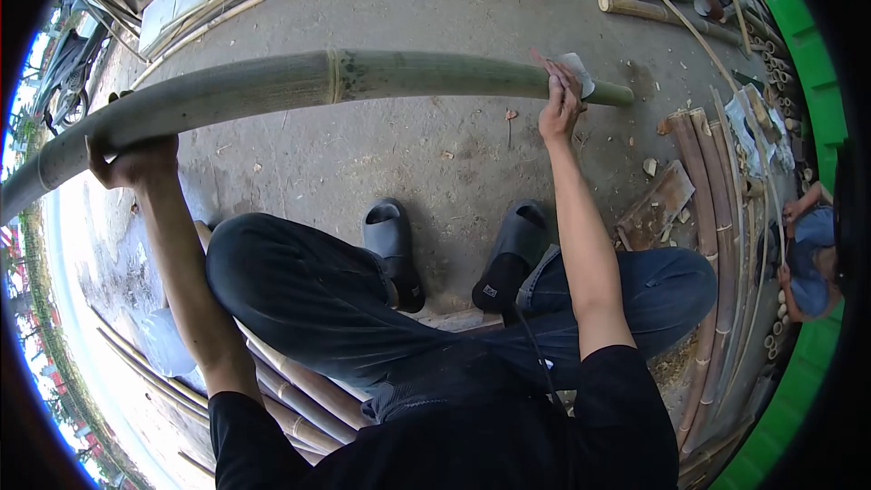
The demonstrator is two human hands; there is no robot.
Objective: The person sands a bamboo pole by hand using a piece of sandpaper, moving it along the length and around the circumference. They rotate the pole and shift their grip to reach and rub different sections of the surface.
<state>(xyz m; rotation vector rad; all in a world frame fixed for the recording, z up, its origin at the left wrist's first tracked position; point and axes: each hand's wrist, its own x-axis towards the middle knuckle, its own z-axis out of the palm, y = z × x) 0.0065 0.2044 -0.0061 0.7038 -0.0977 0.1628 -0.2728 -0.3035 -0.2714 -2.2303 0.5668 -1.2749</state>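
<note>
A long thick green bamboo pole (435,73) lies crosswise in front of me above the concrete floor, with a ring-like node left of its middle. My left hand (136,161) is wrapped round the pole from underneath near its left part, the thumb on the near side. Close to the right end, my right hand (563,107) is closed over the pole, pressing a small pale sheet (579,75) against its surface. Part of that sheet is hidden behind the fingers.
Long brown bamboo poles (703,218) lie on the right by a broken piece of wood (658,207). Cut bamboo poles (667,14) rest at the back right. A person (807,254) sits at the far right. Further poles (304,408) lie behind my left leg.
</note>
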